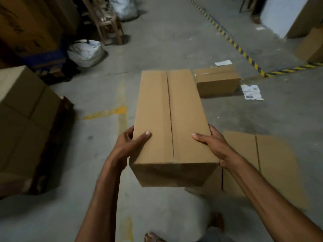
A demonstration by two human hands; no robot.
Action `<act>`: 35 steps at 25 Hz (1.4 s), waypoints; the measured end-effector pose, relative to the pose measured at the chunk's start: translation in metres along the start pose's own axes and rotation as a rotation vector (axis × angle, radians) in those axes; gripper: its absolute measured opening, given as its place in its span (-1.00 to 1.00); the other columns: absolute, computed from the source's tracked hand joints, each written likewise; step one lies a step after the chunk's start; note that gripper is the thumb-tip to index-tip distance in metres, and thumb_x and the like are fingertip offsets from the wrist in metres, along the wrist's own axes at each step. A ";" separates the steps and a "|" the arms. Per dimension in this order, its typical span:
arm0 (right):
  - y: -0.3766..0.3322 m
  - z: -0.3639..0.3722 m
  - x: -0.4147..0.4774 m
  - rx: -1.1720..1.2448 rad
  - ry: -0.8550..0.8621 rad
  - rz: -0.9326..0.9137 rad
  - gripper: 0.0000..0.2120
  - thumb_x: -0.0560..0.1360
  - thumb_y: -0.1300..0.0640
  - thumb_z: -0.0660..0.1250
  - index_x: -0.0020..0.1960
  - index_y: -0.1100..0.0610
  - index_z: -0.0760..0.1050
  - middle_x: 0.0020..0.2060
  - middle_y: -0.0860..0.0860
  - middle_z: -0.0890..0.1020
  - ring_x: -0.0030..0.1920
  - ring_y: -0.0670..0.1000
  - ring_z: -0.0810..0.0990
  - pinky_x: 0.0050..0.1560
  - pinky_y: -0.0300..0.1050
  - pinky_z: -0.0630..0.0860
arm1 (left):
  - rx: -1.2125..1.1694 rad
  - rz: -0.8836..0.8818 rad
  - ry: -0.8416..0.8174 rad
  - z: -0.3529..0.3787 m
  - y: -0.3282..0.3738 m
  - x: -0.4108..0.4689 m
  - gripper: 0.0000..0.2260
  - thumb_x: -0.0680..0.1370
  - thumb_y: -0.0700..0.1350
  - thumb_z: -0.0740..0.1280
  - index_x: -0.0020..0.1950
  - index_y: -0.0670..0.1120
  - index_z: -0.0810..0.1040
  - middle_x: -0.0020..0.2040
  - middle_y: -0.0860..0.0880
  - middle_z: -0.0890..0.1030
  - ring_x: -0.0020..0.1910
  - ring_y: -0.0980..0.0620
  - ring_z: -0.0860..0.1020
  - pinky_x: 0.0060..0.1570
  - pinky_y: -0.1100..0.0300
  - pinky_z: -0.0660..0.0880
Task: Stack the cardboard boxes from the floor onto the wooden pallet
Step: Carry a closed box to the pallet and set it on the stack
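Closest to me, at six o'clock, a foot (pixel 153 237) stood on the grey concrete floor (pixel 157 206). Above it both bare forearms reached forward. The long box (pixel 171 119) hung between the hands, clear of the floor, its length running away from me toward twelve o'clock and its closed top seam facing up. The left hand (pixel 129 145) gripped the near left edge, with the thumb flat on the top panel and the fingers curled round the left side wall. The right hand (pixel 213 144) mirrored it on the near right edge, thumb on top and fingers wrapped down the right side; I could not see the fingertips underneath. At four o'clock from the held box a wide box (pixel 262 163) lay on the floor, partly hidden behind the right forearm. At nine o'clock the stacked boxes (pixel 22 110) sat on the dark pallet (pixel 57 133), well apart from the load, and yellow paint marks (pixel 111 111) crossed the floor between the two. Past the far end of the long box, at one o'clock, a small box (pixel 216 81) rested on the floor, with a printed sheet (pixel 251 92) just beside it at three o'clock and a white slip (pixel 223 63) behind it. Farther off, at eleven o'clock, I made out a white sack (pixel 85 52) and a wooden stool (pixel 108 23). Black-and-yellow tape (pixel 236 44) ran across the floor toward two o'clock.
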State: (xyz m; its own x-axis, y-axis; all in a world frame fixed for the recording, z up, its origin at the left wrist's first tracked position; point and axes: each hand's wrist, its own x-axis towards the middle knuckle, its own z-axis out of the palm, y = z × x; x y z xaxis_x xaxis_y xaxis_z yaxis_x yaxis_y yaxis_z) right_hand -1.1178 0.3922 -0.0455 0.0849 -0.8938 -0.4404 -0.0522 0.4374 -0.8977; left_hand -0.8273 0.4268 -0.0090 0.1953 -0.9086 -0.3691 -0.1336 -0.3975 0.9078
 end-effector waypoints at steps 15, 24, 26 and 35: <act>-0.051 0.326 0.000 -0.181 -0.486 -0.340 -0.11 0.49 0.39 0.47 0.57 -0.19 0.14 0.33 -0.18 0.51 0.19 -0.27 0.59 0.06 -0.34 0.57 | -0.153 0.185 0.412 -0.310 -0.069 -0.075 -0.08 0.36 0.12 0.66 0.58 0.34 0.21 0.50 0.13 0.42 0.38 0.05 0.49 0.25 -0.05 0.57; -0.099 0.512 0.060 -0.138 -0.675 -0.293 -0.14 0.29 0.29 0.57 0.43 -0.07 0.21 0.30 0.00 0.52 0.26 0.02 0.56 0.10 -0.09 0.56 | -0.217 0.241 0.660 -0.440 -0.077 -0.056 -0.15 0.42 0.00 0.60 0.58 0.28 0.23 0.38 0.18 0.49 0.26 0.16 0.56 0.13 0.18 0.59; -0.107 0.554 0.066 -0.136 -0.708 -0.302 -0.15 0.41 0.27 0.56 0.52 -0.12 0.20 0.30 -0.08 0.56 0.25 -0.04 0.60 0.14 -0.11 0.56 | -0.239 0.246 0.704 -0.469 -0.078 -0.058 -0.17 0.43 -0.03 0.59 0.59 0.27 0.24 0.37 0.20 0.50 0.25 0.16 0.58 0.09 0.20 0.60; -0.107 0.748 0.051 -0.154 -0.824 -0.276 -0.18 0.44 0.28 0.53 0.56 -0.16 0.28 0.21 -0.06 0.66 0.08 -0.06 0.70 -0.12 -0.22 0.63 | -0.338 0.184 0.957 -0.643 -0.106 -0.066 -0.68 0.61 -0.05 0.43 0.34 0.09 0.49 0.16 0.12 0.66 0.11 0.11 0.67 0.03 0.18 0.62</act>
State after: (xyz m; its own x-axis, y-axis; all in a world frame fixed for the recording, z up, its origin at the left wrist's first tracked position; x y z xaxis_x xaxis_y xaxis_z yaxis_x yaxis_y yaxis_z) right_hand -0.3637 0.3744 0.0208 0.8020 -0.5834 -0.1279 -0.0524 0.1446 -0.9881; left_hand -0.2012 0.6116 0.0468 0.9110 -0.4105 -0.0398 0.0114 -0.0716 0.9974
